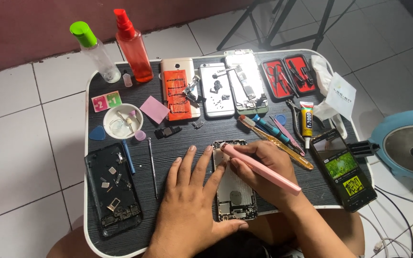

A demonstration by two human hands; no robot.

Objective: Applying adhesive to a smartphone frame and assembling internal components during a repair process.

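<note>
The opened phone shell (234, 191) lies flat near the front edge of the dark counter (168, 157), directly between the 2 hands. The left hand (192, 200) rests palm down just left of the shell, its fingers (201, 165) spread wide, the thumb touching the shell's lower edge. The right hand (264, 172) lies over the shell's right side, its fingers closed around a pink pen-shaped tool (259, 167) whose tip touches the shell's top left corner. A black phone (342, 169) with a lit screen lies right of the shell, a dark phone frame (113, 188) left of it.
</note>
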